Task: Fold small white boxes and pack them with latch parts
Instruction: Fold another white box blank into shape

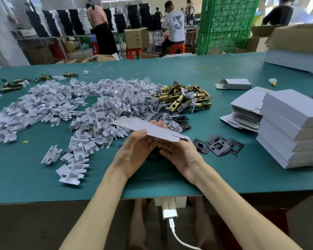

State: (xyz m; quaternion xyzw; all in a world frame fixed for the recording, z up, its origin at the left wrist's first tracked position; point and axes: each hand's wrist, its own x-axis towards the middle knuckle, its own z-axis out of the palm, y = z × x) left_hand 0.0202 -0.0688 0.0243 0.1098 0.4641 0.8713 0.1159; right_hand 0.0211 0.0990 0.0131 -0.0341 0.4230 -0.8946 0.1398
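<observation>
Both my hands hold a flat, unfolded white box blank point(150, 129) above the green table point(43, 177). My left hand point(134, 152) pinches its near edge with the thumb on top. My right hand point(181, 156) supports it from below, fingers curled under the blank. A pile of brass latch bolts point(186, 98) lies behind the blank. Black strike plates point(219, 145) lie just right of my right hand. One erected white box point(233, 84) lies on its side at the back right.
A wide heap of white folded card inserts point(61, 109) and clear plastic bags point(143, 98) covers the left and middle. Stacked closed white boxes point(289, 130) and flat blanks point(246, 109) stand at the right. People work at benches behind.
</observation>
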